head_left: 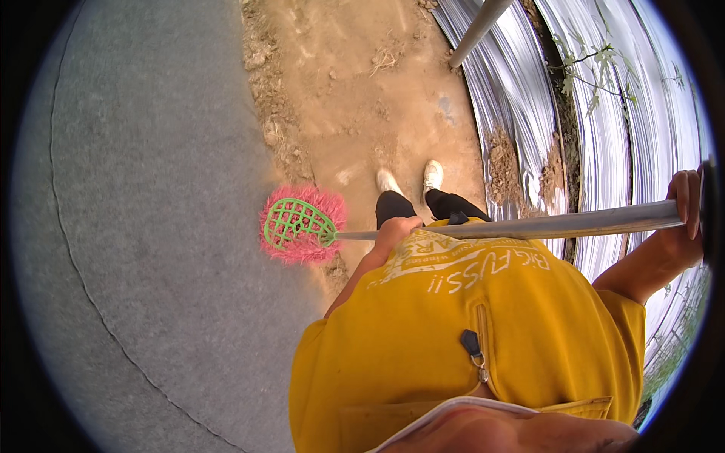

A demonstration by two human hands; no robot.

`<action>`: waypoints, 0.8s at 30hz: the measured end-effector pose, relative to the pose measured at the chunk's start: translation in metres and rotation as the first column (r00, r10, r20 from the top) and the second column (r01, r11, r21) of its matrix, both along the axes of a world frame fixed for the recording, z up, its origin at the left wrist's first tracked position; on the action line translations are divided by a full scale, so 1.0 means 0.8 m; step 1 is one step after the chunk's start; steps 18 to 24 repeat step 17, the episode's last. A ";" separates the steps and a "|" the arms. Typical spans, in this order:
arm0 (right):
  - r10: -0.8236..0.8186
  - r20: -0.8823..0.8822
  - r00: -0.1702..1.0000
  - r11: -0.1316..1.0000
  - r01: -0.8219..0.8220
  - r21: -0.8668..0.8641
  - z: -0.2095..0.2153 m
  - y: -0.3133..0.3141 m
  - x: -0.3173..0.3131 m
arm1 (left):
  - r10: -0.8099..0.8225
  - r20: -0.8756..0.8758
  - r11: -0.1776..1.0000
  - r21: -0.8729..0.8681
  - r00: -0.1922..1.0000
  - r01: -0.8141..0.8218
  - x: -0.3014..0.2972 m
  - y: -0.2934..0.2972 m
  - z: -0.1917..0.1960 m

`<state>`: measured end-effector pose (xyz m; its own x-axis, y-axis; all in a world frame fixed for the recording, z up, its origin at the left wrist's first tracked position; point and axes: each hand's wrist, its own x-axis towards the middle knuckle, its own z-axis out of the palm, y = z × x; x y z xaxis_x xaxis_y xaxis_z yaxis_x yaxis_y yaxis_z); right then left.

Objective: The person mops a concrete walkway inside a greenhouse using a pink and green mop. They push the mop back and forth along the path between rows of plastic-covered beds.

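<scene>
A long-handled brush lies across the front of my body, its silver pole [574, 224] running from left to right. Pink bristles ring its green lattice head [300, 224], which is at the left over the edge of a grey surface. My left hand [398, 230] is closed round the thin part of the pole, close to the head. Far to the right, my right hand [687, 202] wraps the thicker part near the picture's rim. Its fingers show only in part, and the pole's far end is lost at the dark edge.
A wide grey surface [166, 189] with a dark line across it fills the left. My white shoes [433, 175] stand on a strip of bare earth [355, 90]. Silvery sheeting [506, 75] with leafy plants [604, 72] covers the right; a metal post [480, 32] rises beside it.
</scene>
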<state>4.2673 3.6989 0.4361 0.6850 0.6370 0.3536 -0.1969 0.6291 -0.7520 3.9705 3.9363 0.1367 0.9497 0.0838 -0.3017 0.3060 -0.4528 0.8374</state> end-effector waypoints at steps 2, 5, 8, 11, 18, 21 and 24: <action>-0.024 -0.008 1.000 1.000 0.024 -0.006 -0.001 -0.013 0.001 | -0.015 0.016 1.000 -0.005 1.000 0.016 0.007 -0.004 -0.002; -0.062 -0.025 0.998 0.998 0.062 -0.002 -0.006 -0.008 0.014 | -0.014 0.016 1.000 0.016 1.000 0.014 0.018 0.001 -0.002; -0.078 -0.030 0.997 0.996 0.077 -0.043 -0.018 0.015 0.023 | -0.025 -0.111 0.999 0.035 0.993 0.029 0.006 0.006 -0.004; -0.370 -0.177 0.912 0.928 0.358 -0.101 -0.024 0.039 0.033 | -0.004 -0.129 1.000 -0.025 0.992 0.001 0.002 0.004 -0.004; -0.039 -0.071 0.997 0.999 0.038 -0.013 -0.020 0.026 0.039 | 0.010 -0.078 1.000 -0.015 0.997 -0.012 0.016 0.007 -0.001; -0.039 -0.071 0.997 0.999 0.038 -0.013 -0.020 0.026 0.039 | 0.010 -0.078 1.000 -0.015 0.997 -0.012 0.016 0.007 -0.001; -0.039 -0.071 0.997 0.999 0.038 -0.013 -0.020 0.026 0.039 | 0.010 -0.078 1.000 -0.015 0.997 -0.012 0.016 0.007 -0.001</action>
